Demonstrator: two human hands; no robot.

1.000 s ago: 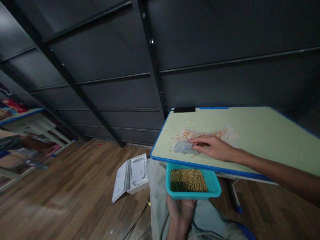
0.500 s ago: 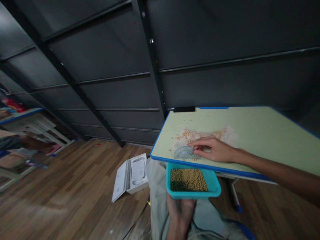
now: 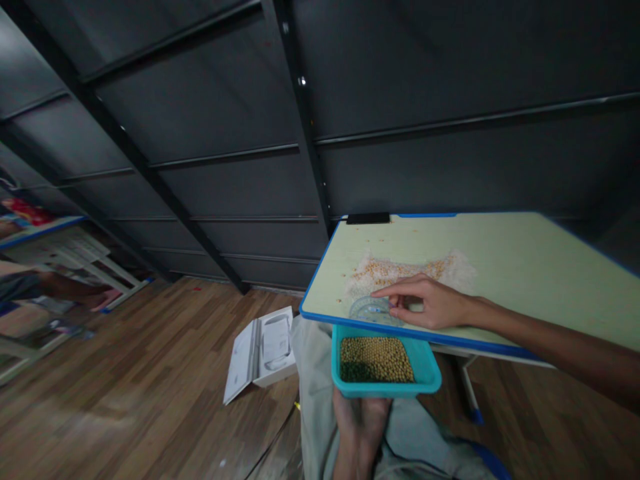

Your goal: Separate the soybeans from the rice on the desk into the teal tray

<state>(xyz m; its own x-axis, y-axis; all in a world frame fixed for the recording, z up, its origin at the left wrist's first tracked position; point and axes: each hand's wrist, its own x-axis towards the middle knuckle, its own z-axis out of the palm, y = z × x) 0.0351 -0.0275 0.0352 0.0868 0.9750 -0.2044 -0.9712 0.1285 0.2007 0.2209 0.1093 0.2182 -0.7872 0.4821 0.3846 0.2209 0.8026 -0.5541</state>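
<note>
My right hand [image 3: 425, 303] is closed on a clear plastic protractor [image 3: 371, 309], which lies flat near the front edge of the pale green table. Behind it, a low heap of white grains [image 3: 387, 270] is mixed with yellow kernels; a few kernels lie scattered around it. Under the table's edge, my left hand [image 3: 361, 413] supports a turquoise tray [image 3: 427, 377] from below, its fingers mostly hidden. Inside the tray are round, pale yellow beans [image 3: 383, 357] and a patch of small green beans [image 3: 354, 372] at the left.
The blue-edged table [image 3: 525, 267] stands against a dark metal wall [image 3: 450, 73]. A black flat object [image 3: 368, 218] lies at its far left corner. An open white box [image 3: 267, 350] is on the wooden floor. At far left, a person's leg [image 3: 65, 290] shows beneath another table.
My right hand has drawn the protractor slightly towards the table's front edge, above the tray. The tray and my left hand have barely moved.
</note>
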